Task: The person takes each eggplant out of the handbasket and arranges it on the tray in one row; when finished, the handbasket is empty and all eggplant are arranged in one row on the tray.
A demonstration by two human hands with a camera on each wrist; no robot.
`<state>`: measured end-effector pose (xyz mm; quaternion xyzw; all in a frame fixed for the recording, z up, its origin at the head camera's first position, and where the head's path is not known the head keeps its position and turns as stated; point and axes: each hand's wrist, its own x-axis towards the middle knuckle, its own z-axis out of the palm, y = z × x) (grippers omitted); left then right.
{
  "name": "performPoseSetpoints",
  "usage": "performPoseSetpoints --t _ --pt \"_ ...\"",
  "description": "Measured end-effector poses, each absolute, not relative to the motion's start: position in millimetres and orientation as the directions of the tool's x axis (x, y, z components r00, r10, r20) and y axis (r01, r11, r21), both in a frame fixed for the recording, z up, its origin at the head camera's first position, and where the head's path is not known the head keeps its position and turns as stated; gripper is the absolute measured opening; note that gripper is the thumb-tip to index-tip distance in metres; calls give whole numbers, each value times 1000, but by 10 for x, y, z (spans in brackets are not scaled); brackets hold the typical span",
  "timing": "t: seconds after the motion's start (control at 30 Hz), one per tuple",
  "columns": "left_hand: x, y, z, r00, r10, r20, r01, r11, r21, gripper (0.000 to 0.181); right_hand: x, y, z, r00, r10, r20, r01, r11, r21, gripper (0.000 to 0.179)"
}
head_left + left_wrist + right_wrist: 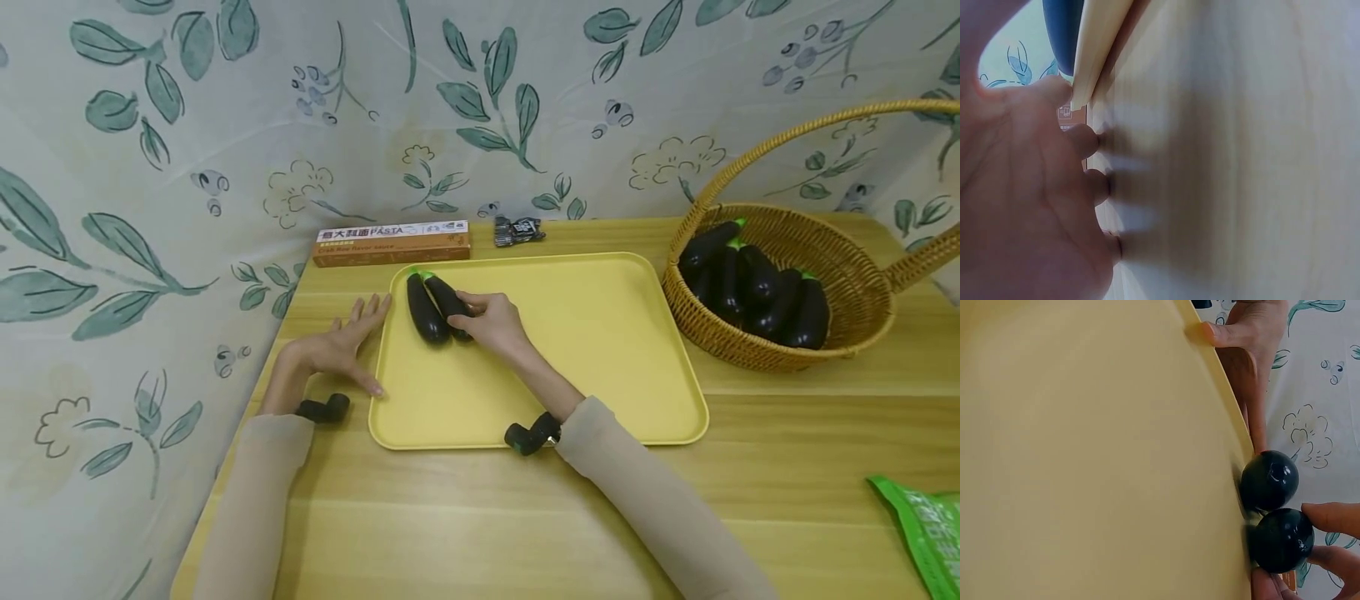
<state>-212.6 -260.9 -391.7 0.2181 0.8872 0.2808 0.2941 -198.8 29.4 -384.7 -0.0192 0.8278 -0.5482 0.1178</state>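
Two dark purple eggplants lie side by side at the upper left of a yellow tray point(577, 350), green stems toward the far rim. My right hand point(497, 323) grips the right eggplant point(444, 296) between thumb and fingers. In the right wrist view, the round ends of the gripped eggplant point(1282, 541) and the left eggplant point(1270, 480) appear to touch. My left hand point(336, 348) is at the tray's left rim with its fingers spread, holding nothing. In the left wrist view, its fingertips point(1088, 140) rest on or close to the wooden table.
A wicker basket point(780, 350) with a tall handle holds several eggplants at the right. Behind the tray stand a pasta box point(393, 243) and a small black packet point(517, 231). A green bag point(926, 525) lies at the lower right. Floral cloth point(480, 100) hangs behind the table.
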Motion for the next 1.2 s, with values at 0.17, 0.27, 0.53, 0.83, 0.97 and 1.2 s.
performPoseSetpoints --t 0.17,0.27,0.53,0.83,0.97,1.2 --pt "-2139 -2594 -3903 -733 553 -395 226 746 626 155 -1987 320 -3829 -966 -186 -181 84 437 -896 49" --pt "-2146 -2591 -3899 -733 554 -394 226 746 626 155 -1976 327 -3821 -960 -205 -191 83 445 -892 48" --pt "-2139 -2610 -3912 -734 548 -401 226 754 617 155 -1959 306 -3817 -946 -238 -219 93 448 -889 51" --pt "-2138 -2629 -3923 -736 542 -405 219 757 615 155 -1985 291 -3828 -942 -247 -227 101 436 -894 51" --pt "-2141 -2619 -3923 -736 542 -406 222 759 612 155 -2004 301 -3833 -932 -259 -252 139 389 -911 51" --pt "-2134 -2605 -3939 -734 547 -402 232 758 609 156 -2005 278 -3825 -914 -274 -298 204 323 -924 52"
